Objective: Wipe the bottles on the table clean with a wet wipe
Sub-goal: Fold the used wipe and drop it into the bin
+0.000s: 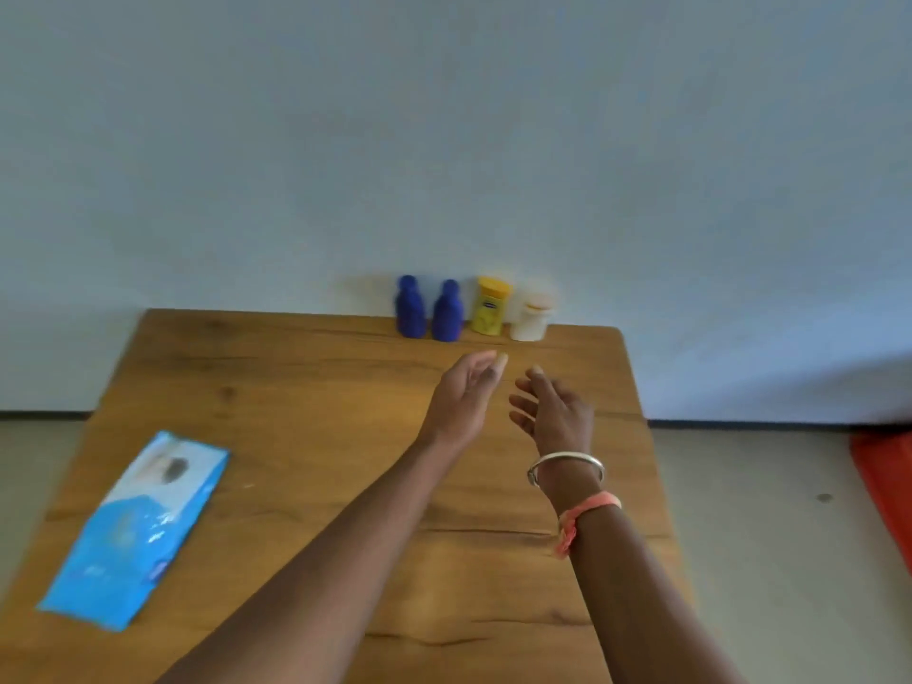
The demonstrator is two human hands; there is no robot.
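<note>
- Head view: four bottles in a row at the far edge of the wooden table (306,436), against the pale wall (444,140).
- From left to right: first blue bottle (410,307), second blue bottle (447,312) just beside it, yellow bottle (490,306), then white bottle (530,320) with a pale cap; all upright, close together.
- Left hand (464,397) stretched out over the table, fingers straight and relaxed, holding nothing, fingertips near the blue and yellow bottles but apart from them.
- Right hand (555,407) alongside, fingers loosely spread, holding nothing, short of the white bottle.
- Metal bangle (565,466) and orange thread band (582,515) on the right wrist.
- Blue wet wipe pack (135,533) lying flat near the left edge of the table, well apart from both hands and the bottles; whether its flap is open, too blurred to tell.
- Grey floor (765,535) to the right of the table, with an orange-red object (888,486) at the frame's right edge.
</note>
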